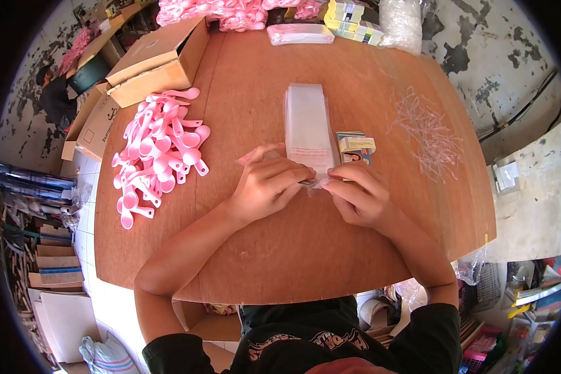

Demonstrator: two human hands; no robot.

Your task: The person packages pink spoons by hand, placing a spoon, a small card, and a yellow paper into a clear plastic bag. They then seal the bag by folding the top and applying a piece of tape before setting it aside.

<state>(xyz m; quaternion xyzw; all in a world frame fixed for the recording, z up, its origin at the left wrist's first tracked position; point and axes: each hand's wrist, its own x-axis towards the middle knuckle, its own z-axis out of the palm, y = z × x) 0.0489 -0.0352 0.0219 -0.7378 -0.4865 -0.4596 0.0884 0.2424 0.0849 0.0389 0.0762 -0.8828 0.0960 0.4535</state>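
Observation:
My left hand (270,181) and my right hand (359,192) meet near the middle of the table, both with fingers pinched on a clear plastic bag (318,182). A bit of pink shows behind my left hand, but most of that item is hidden. Just beyond my fingers lies a stack of clear plastic sleeves (307,118) with pink print at its near end. Close to my right fingers, to the right of the stack, sits a small pile of printed cards (357,144). A heap of pink spoons (159,146) lies left of my left hand.
A cardboard box (159,59) stands at the back left of the wooden table (249,262). Thin clear plastic strips (427,134) lie scattered on the right. Along the far edge are pink bundles (215,14), packed sleeves (300,34) and stacks of printed cards (353,23).

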